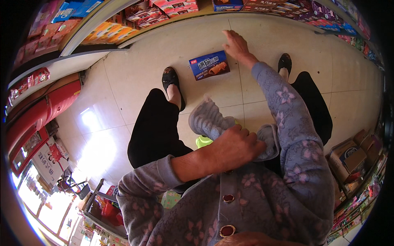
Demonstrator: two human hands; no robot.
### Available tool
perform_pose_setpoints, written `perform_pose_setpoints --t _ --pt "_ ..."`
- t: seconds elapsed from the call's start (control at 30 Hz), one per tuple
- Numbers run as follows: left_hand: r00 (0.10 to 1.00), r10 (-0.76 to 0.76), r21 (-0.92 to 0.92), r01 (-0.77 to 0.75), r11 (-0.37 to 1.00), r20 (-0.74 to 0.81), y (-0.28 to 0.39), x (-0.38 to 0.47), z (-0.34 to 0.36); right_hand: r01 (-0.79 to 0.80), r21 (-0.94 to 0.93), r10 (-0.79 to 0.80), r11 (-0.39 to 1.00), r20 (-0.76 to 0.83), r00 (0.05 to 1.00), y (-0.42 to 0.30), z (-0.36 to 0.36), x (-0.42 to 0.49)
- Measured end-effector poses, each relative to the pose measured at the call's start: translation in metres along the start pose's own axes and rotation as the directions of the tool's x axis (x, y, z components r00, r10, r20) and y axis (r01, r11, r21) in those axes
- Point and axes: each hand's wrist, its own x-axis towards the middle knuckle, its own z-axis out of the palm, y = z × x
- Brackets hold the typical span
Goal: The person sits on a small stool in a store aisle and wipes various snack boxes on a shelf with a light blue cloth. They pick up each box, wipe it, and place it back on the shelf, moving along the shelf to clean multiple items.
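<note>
My left hand is closed around a bunched grey cloth, ribbed like a towel, in front of my body. Part of the cloth hangs out past the knuckles on the right. My right hand is stretched forward above the floor, holding nothing that I can see, its thumb and fingers apart. Just left of it, a blue and brown snack carton lies on the tiles, printed with writing and a picture of chocolate pieces. Below the cloth shows some yellow-green object, mostly hidden.
Shelves with snack boxes curve along the front, and more boxes fill the left shelf. My black shoes stand on either side of the carton. An opened cardboard box sits at right. A red fixture lines the left.
</note>
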Motion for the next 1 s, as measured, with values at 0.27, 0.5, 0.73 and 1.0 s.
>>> perform_pose_setpoints --t 0.27,0.5,0.73,1.0 --pt "0.998 -0.023 -0.001 0.023 1.000 0.055 -0.002 -0.004 0.004 0.430 -0.220 -0.307 0.876 0.434 0.847 -0.042 0.002 -0.036" --pt "0.999 -0.023 0.031 0.021 0.999 0.049 -0.002 -0.005 0.003 0.379 -0.367 -0.165 0.849 0.499 0.851 -0.040 0.030 -0.046" --pt "1.000 -0.011 0.061 0.011 0.998 0.015 -0.003 -0.004 0.004 0.385 -0.482 -0.179 0.787 0.419 0.890 -0.051 0.021 -0.062" --pt "0.996 -0.052 0.068 0.047 0.997 0.076 -0.012 -0.002 0.011 0.263 -0.356 -0.128 0.897 0.362 0.924 -0.048 0.026 -0.096"
